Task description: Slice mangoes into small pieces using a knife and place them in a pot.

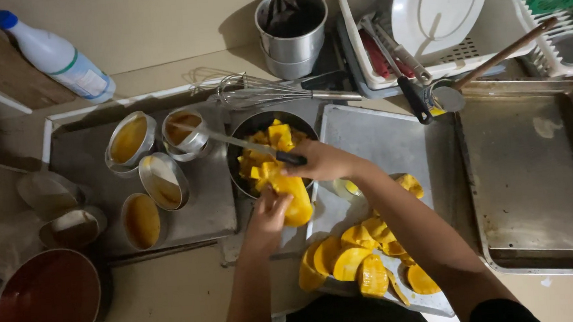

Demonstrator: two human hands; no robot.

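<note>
My left hand (268, 215) grips a yellow mango half (294, 200) at the near rim of a dark bowl (241, 130) filled with yellow mango cubes (271, 148). My right hand (323, 160) is closed on the black handle of a knife (232, 141); its long blade reaches left across the bowl. More scored and cut mango halves (359, 259) lie piled on the metal tray (378, 142) under my right forearm.
Left tray (80, 154) carries several small round metal tins (129, 141). A whisk (256, 93) lies behind the bowl, a steel pot (291, 25) and dish rack with white plate (436, 2) further back. A bare baking tray (533, 179) sits right; a dark pan (47, 305) near left.
</note>
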